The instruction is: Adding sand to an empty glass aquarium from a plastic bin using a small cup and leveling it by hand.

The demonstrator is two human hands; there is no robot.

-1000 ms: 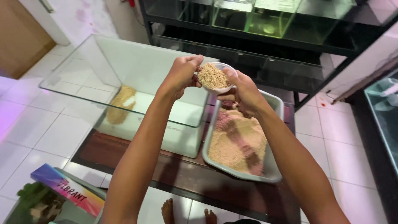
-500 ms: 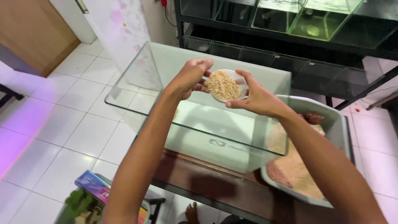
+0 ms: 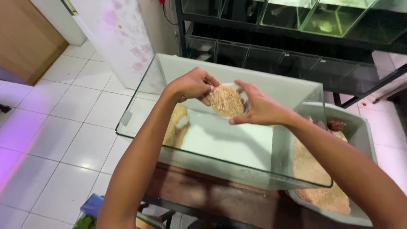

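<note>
I see both hands closed on one small round cup (image 3: 227, 101) heaped with tan, sandy grains, held above the open top of a clear glass tank (image 3: 140, 95). The left hand (image 3: 193, 85) grips the cup's left edge: its fingers (image 3: 207, 81) are curled together over the rim, the thumb tucked at the near side. The right hand (image 3: 260, 108) cradles the cup from the right and beneath, fingers (image 3: 243, 87) lying close together along the far rim and the thumb (image 3: 239, 120) pressed under the near edge. The cup's mouth faces the camera, so it appears tilted toward me; how far, I cannot tell. Both forearms rise from the lower edge of the view and converge on the cup, the left arm passing over the tank's near left corner, the right arm crossing over its right wall. Inside the tank, a patch of the same tan grains (image 3: 177, 127) lies along the left side of the pale floor, below and left of the cup. Just beside the tank's right wall stands a grey tray (image 3: 362, 131) holding more grains. Both rest on a dark wooden table (image 3: 220, 203) above a white tiled floor (image 3: 63, 127).
</note>
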